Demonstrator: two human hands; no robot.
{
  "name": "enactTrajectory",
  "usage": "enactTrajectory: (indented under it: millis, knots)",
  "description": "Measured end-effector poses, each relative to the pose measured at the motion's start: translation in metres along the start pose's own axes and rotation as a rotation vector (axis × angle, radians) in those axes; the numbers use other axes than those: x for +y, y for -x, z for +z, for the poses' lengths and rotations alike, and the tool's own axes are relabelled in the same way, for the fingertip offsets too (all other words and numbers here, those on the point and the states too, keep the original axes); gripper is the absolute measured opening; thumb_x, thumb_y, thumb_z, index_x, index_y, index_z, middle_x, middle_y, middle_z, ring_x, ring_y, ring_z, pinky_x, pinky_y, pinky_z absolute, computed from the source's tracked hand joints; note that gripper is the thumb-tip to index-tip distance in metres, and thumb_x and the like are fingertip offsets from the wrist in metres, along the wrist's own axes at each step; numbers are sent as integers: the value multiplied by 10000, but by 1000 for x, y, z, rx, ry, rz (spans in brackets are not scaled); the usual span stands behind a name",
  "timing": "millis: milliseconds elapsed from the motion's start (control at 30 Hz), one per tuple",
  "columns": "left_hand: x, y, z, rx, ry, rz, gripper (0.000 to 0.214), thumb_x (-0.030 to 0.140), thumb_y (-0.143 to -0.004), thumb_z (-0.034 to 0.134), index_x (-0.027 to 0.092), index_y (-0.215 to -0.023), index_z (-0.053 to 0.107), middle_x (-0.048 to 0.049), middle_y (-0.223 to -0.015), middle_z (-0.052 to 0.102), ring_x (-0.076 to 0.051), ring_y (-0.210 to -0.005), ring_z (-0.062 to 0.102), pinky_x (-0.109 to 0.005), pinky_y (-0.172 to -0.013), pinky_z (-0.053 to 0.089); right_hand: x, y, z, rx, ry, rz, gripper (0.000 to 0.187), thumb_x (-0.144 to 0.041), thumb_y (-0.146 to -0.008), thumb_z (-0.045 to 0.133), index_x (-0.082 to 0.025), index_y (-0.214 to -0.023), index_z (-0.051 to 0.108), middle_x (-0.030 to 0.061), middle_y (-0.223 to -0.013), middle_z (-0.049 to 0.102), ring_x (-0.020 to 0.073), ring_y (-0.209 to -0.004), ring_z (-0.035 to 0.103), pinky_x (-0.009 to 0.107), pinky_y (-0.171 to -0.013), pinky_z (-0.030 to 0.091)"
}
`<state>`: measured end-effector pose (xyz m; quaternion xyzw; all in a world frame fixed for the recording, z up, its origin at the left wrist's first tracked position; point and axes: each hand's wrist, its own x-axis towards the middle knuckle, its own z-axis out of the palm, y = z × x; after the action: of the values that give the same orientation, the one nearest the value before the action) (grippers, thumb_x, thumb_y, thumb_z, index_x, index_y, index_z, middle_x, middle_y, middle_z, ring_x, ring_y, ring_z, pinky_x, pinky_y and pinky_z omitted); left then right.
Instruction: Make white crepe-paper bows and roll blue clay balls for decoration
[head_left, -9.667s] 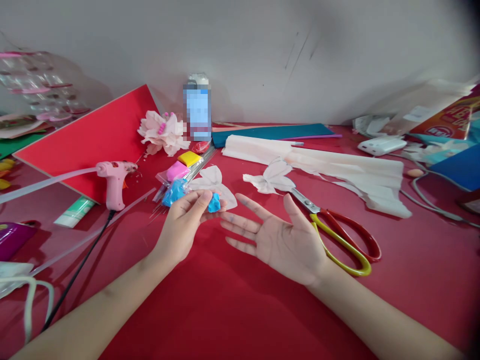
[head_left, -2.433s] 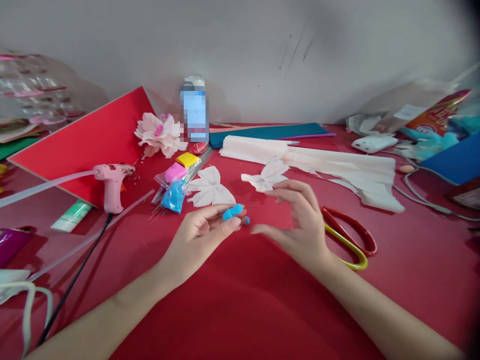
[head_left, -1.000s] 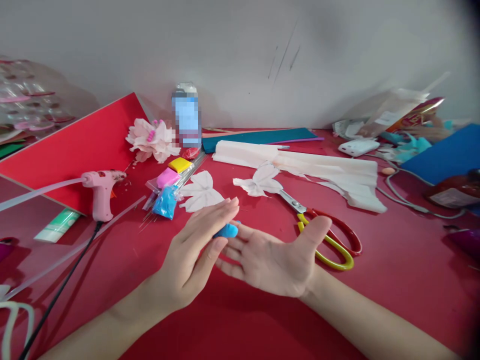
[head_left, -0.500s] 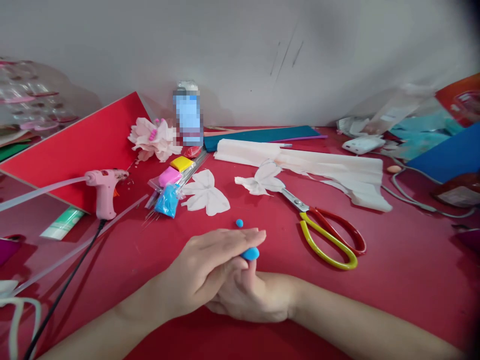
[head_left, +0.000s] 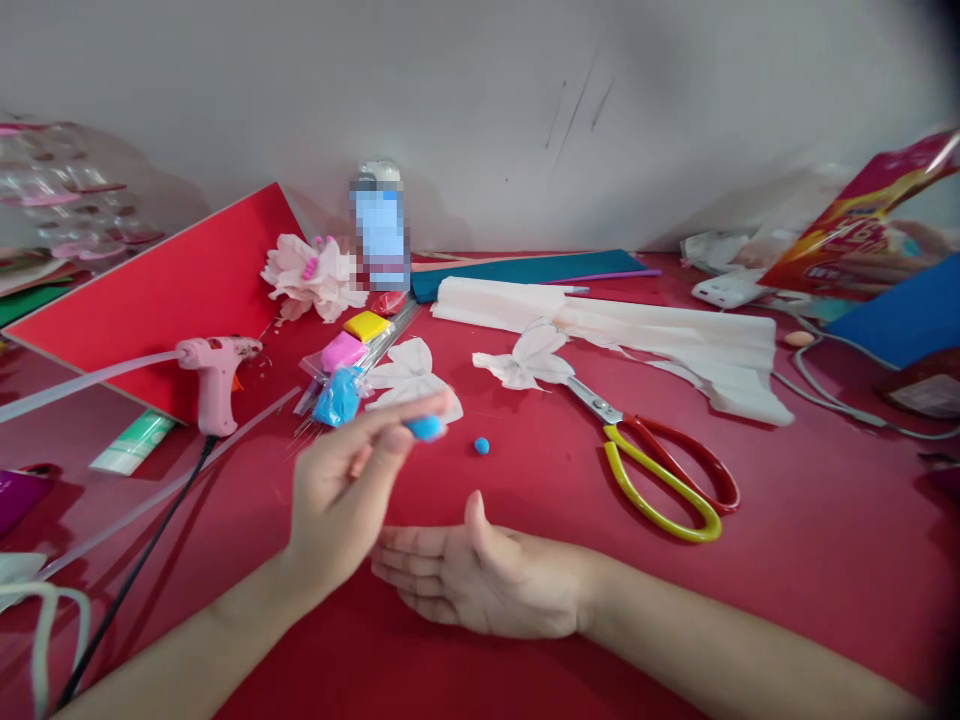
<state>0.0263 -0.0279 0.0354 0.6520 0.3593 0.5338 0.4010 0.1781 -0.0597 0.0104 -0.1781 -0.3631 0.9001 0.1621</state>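
The left hand [head_left: 337,490] has been lifted away from the right hand [head_left: 480,580], which lies open on the red tabletop [head_left: 825,560]. A blue clay piece [head_left: 426,428] is pinched by the left hand, apparently, through the blur; a small blue clay ball [head_left: 481,446] rests apart on the tabletop.

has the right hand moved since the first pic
Yes: the right hand has shifted left and toward the person, away from the red-and-yellow scissors, which it lay right beside before.

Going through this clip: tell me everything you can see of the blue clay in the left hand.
The blue clay is a small, elongated lump, bright blue and matte, looking soft like modelling clay, though motion blur hides its fine surface. It is pinched between thumb and fingers of the left hand, held above the red table, with a white paper cutout behind it in view. Only the hand touches it.
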Motion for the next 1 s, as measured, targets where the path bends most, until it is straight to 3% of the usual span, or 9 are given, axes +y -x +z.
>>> enactTrajectory:
  millis: [67, 267, 433, 533, 633, 700, 833, 933, 1000]
  knots:
    - [-2, -5, 3, 153, 149, -81, 244, 253, -890, 537, 291, -1103, 649, 4, -1194, 651, -198, -1149, 573, -310, -931, 515, -1, 1, 0, 14, 5, -26, 1028, -833, -720, 281, -88, -1428, 290, 210, -1495, 244, 249, -1412, 165, 408, -1135, 126]
    - [-6, -16, 7, 12, 537, -427, 263, 228, -842, 619, 248, -1103, 644, -21, -1145, 668, -124, -1020, 633, -205, -883, 514, -4, 8, -5, 227, 160, -381, 391, -440, -799, 649, -183, -1093, 653, 67, -986, 675, 136, -877, 636, 306, -871, 458]
    - [-10, -20, 3, 7, 559, -632, 325, 436, -643, 773, 165, -796, 679, 10, -724, 680, -37, -553, 579, -104, -509, 469, -9, 14, -21, 647, 348, -687, 214, -354, -855, 593, -188, -748, 675, -24, -617, 598, 67, -536, 501, 193, -540, 417]
    - [-13, -21, 1, -74, 541, -611, 486, 563, -501, 789, 142, -621, 580, 53, -515, 543, -19, -444, 454, -113, -423, 370, -14, 20, -30, 899, 596, -797, 246, -336, -865, 574, -187, -674, 621, -21, -623, 594, 75, -547, 498, 198, -541, 418]
    - [-15, -21, 2, -163, 493, -611, 498, 579, -539, 764, 148, -572, 516, 62, -473, 479, -31, -440, 425, -138, -423, 343, -19, 25, -34, 1029, 827, -856, 220, -304, -902, 507, -194, -740, 606, -2, -669, 612, 103, -601, 559, 227, -579, 473]
    - [-15, -18, 5, -229, 448, -637, 346, 477, -655, 749, 163, -706, 613, 27, -614, 598, -69, -561, 552, -166, -530, 441, -21, 26, -33, 1030, 1096, -939, 166, -317, -896, 509, -193, -949, 606, 54, -861, 651, 160, -779, 622, 291, -682, 526]
    - [-12, -6, 14, -508, 419, -616, 244, 331, -836, 612, 210, -1045, 650, -48, -1056, 666, -193, -1004, 613, -327, -892, 476, -21, 24, -28, 709, 1826, -935, 597, -384, -845, 581, -115, -1338, 378, 200, -1340, 475, 305, -1277, 418, 482, -1012, 410]
    - [-14, 1, 15, -710, 569, -603, 339, 274, -813, 634, 228, -1147, 602, -70, -1197, 617, -243, -1156, 540, -406, -1011, 395, -26, 26, -27, 615, 1976, -879, 392, -153, -909, 419, -109, -1298, 424, 158, -1225, 592, 234, -1199, 517, 410, -1003, 437]
    - [-16, -1, 12, -689, 756, -595, 523, 251, -723, 705, 238, -1222, 551, -77, -1308, 540, -263, -1237, 473, -425, -1075, 324, -33, 32, -30, 745, 1870, -870, 330, -76, -899, 348, -137, -1175, 519, 108, -1055, 669, 175, -1005, 628, 303, -859, 521]
